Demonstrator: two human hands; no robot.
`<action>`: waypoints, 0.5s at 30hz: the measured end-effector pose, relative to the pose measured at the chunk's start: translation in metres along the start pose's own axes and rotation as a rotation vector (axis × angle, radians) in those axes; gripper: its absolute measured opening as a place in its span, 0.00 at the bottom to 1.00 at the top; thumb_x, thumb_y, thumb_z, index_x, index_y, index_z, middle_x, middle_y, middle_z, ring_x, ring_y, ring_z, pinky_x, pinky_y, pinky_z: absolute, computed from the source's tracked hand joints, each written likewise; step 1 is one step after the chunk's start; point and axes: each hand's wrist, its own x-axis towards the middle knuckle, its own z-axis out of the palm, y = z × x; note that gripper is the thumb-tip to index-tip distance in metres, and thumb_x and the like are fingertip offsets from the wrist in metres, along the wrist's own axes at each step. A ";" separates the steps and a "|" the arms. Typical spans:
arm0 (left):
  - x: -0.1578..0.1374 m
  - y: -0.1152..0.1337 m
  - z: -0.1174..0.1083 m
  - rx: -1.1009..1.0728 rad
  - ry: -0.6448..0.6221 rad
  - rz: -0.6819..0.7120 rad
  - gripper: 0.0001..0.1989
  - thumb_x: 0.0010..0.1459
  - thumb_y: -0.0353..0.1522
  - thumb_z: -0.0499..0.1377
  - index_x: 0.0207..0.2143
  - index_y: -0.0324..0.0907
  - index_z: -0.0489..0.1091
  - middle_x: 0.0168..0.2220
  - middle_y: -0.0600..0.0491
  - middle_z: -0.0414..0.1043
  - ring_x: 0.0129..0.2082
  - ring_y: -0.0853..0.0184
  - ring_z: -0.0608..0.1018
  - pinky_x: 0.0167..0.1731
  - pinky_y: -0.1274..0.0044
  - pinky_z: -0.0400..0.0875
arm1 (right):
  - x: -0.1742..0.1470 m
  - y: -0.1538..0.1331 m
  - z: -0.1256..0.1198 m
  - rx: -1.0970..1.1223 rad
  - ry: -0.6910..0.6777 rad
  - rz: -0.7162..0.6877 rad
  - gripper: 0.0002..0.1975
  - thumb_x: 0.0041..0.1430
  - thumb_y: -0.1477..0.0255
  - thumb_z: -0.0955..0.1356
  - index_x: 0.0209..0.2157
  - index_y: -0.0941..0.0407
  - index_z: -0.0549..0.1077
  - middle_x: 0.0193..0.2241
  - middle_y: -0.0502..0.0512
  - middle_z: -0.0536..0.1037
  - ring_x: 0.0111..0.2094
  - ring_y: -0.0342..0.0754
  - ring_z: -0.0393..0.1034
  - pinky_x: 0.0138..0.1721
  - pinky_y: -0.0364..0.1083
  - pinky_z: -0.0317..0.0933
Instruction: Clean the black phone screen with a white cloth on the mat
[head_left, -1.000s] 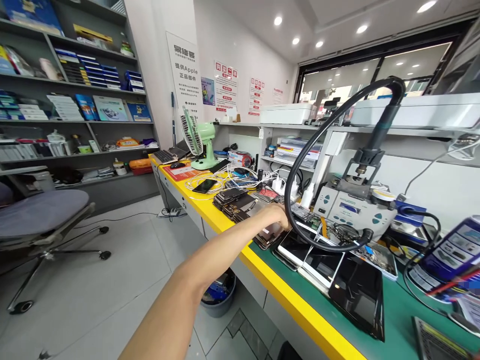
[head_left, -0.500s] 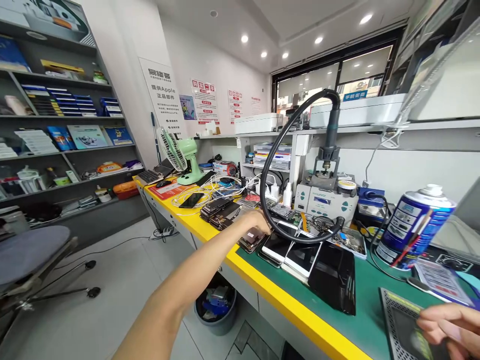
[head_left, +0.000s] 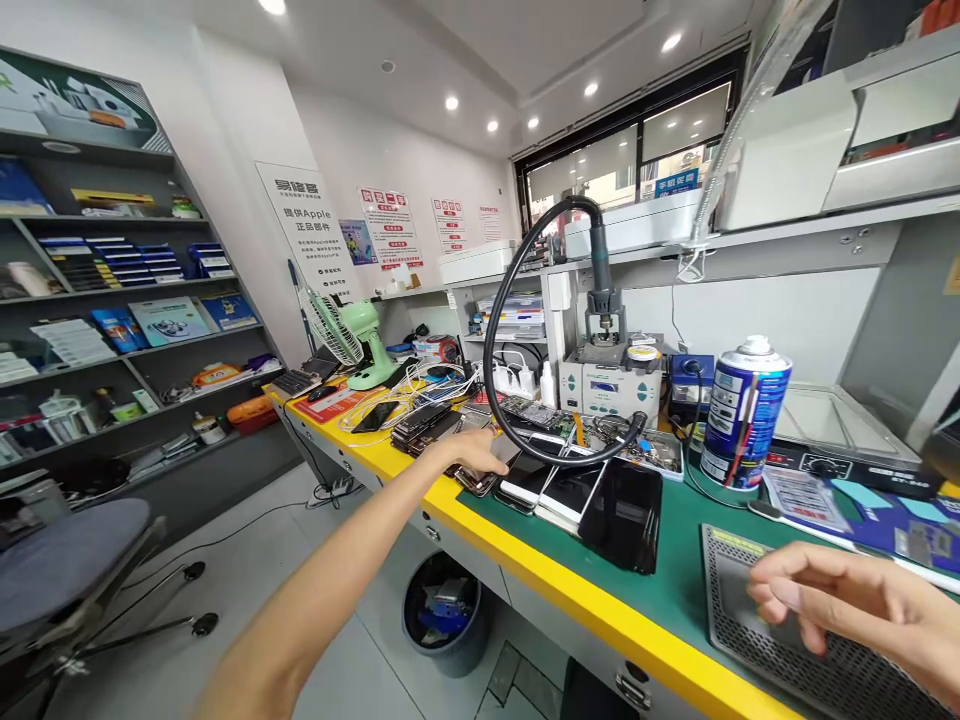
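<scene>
My left hand (head_left: 480, 451) reaches over the stack of phone parts (head_left: 480, 480) at the bench's front edge. Its visible fingers are stretched out and I see nothing in them; the far side of the hand is hidden. Just right of it lie white-framed phone screens (head_left: 525, 478) and a pile of black screens (head_left: 622, 515). My right hand (head_left: 832, 600) hovers above a dark perforated pad (head_left: 720, 600), its fingers loosely bent and apart, with nothing visible between them.
A black hose (head_left: 491, 350) loops over the screens from a soldering station (head_left: 611, 388). Behind the pad stands a blue spray can (head_left: 746, 415). White cables (head_left: 420, 385) and a green fan (head_left: 364, 340) sit at the left. A bin (head_left: 450, 650) stands below the yellow edge.
The view has swung to the right. My left hand has drawn slightly back from the parts, its fingers now showing. More of my right hand has come into view over the pad.
</scene>
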 end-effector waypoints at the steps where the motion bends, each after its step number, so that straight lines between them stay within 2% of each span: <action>1: -0.002 0.001 0.000 -0.005 -0.013 -0.004 0.18 0.66 0.38 0.60 0.55 0.40 0.68 0.54 0.46 0.71 0.48 0.58 0.77 0.46 0.62 0.76 | -0.001 -0.003 0.002 0.024 -0.012 -0.008 0.22 0.53 0.44 0.70 0.31 0.48 0.81 0.28 0.59 0.77 0.29 0.55 0.69 0.29 0.48 0.68; 7: -0.005 0.005 0.007 0.020 -0.062 -0.065 0.18 0.66 0.37 0.60 0.55 0.41 0.68 0.53 0.46 0.71 0.47 0.59 0.78 0.45 0.63 0.76 | -0.006 -0.014 0.008 0.087 -0.080 -0.028 0.18 0.58 0.50 0.71 0.33 0.51 0.79 0.29 0.54 0.76 0.30 0.50 0.67 0.30 0.44 0.64; 11: -0.004 0.009 0.011 0.047 -0.061 -0.102 0.18 0.66 0.37 0.60 0.55 0.41 0.68 0.53 0.46 0.71 0.47 0.59 0.78 0.45 0.63 0.76 | -0.006 -0.010 0.007 0.050 -0.114 -0.044 0.19 0.62 0.50 0.68 0.34 0.51 0.78 0.30 0.53 0.76 0.31 0.50 0.68 0.32 0.44 0.64; 15: -0.003 0.014 0.010 0.057 -0.067 -0.119 0.18 0.66 0.37 0.60 0.55 0.40 0.68 0.53 0.46 0.71 0.47 0.59 0.78 0.45 0.62 0.76 | -0.004 -0.006 0.007 0.049 -0.115 -0.065 0.19 0.63 0.50 0.67 0.36 0.51 0.78 0.30 0.52 0.75 0.32 0.50 0.67 0.32 0.44 0.64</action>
